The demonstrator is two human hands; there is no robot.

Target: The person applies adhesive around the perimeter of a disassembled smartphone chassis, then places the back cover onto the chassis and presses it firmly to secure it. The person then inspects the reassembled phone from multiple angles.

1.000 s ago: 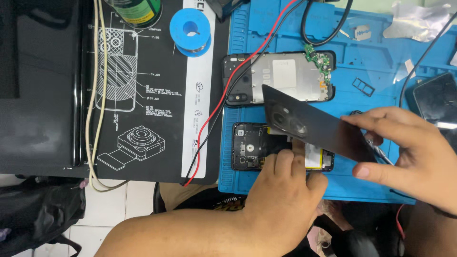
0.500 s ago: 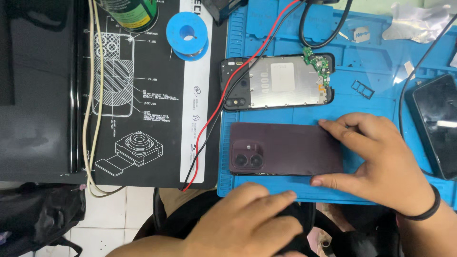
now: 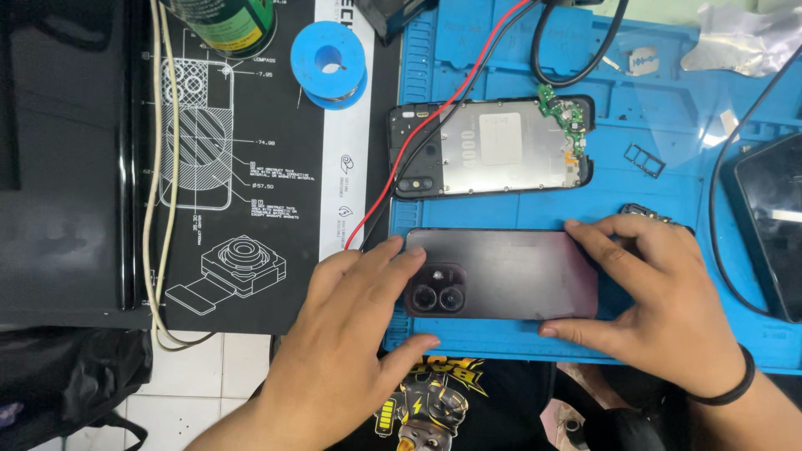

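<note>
A dark purple phone (image 3: 510, 271) lies back side up on the blue work mat (image 3: 668, 108), its twin camera lenses toward the left. My left hand (image 3: 351, 334) grips its left end, fingers on the top and bottom edges beside the camera bump. Around the right end sits my right hand (image 3: 668, 301), with fingertips on the upper and lower edges. A black band circles my right wrist.
An opened phone frame (image 3: 493, 150) with a green circuit board lies just beyond. Red and black wires (image 3: 443, 108) cross it. A blue solder spool (image 3: 330, 63), a green can (image 3: 225, 21), a black printed mat (image 3: 234, 167) and a dark screen panel (image 3: 773, 221) surround the area.
The dark back cover was lifted and tilted over the open phone; it now lies flat on it. My left hand came up from below and took the phone's left end.
</note>
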